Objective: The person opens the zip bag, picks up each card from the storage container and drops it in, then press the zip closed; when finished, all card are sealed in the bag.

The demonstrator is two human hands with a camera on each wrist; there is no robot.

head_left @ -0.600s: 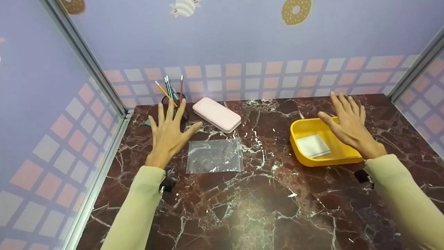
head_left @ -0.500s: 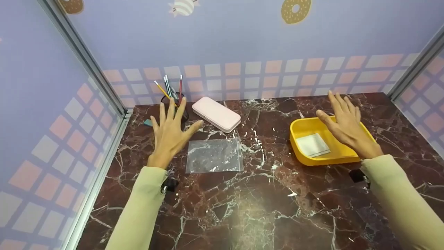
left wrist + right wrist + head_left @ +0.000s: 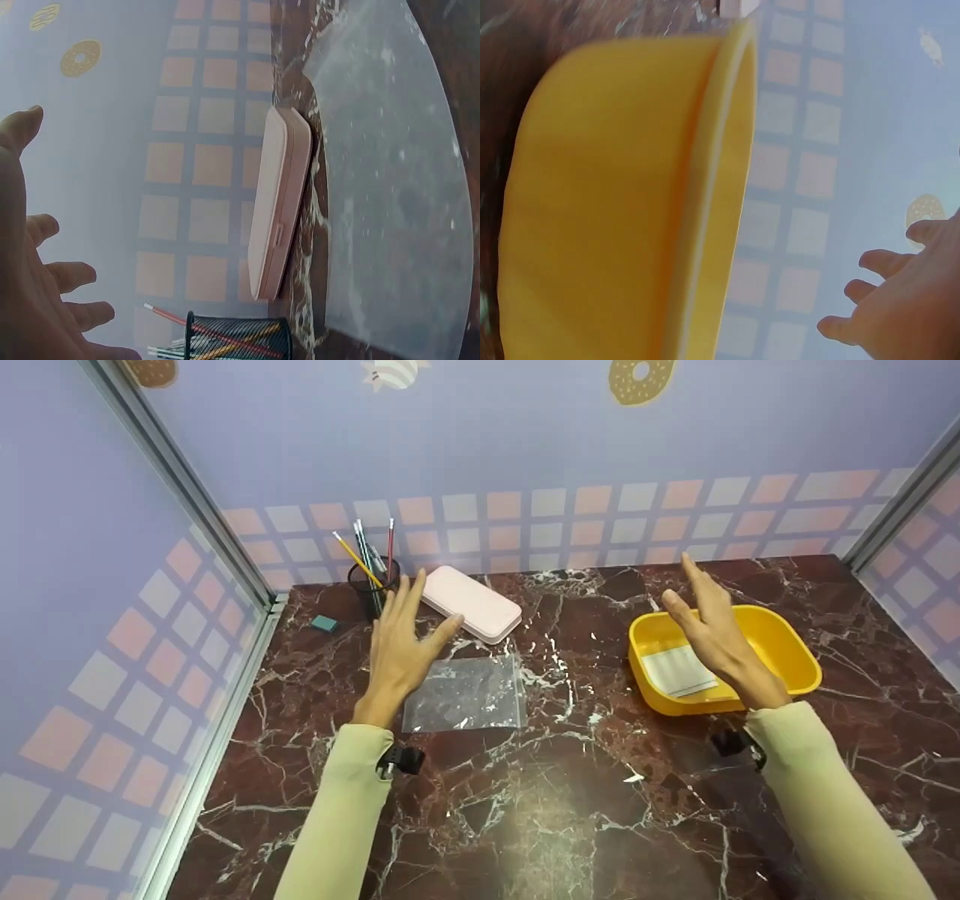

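My left hand point(image 3: 401, 649), fingers extended and holding nothing, is raised over the table near a clear zip bag point(image 3: 469, 697) that lies flat. Just beyond its fingertips are a pink pencil case point(image 3: 474, 604) and a black mesh pen holder point(image 3: 240, 337) with several pencils standing in it. My right hand point(image 3: 716, 634), also with straight fingers and nothing held, is above the yellow plastic tub point(image 3: 806, 679), overlapping it in the head view. Folded white paper or cloth point(image 3: 679, 671) rests inside the tub, partly hidden by the hand. In the right wrist view the tub's yellow wall point(image 3: 607, 202) fills the left half.
A small teal block point(image 3: 325, 623) lies left of the pen holder. The dark red marbled table point(image 3: 555, 810) is bounded by a patterned back wall point(image 3: 525, 435) and by side panels with metal posts.
Both hands have moved inward: the left to the right toward the bag and pencil case, the right to the left over the tub. The teal block and the tub's right end now show fully.
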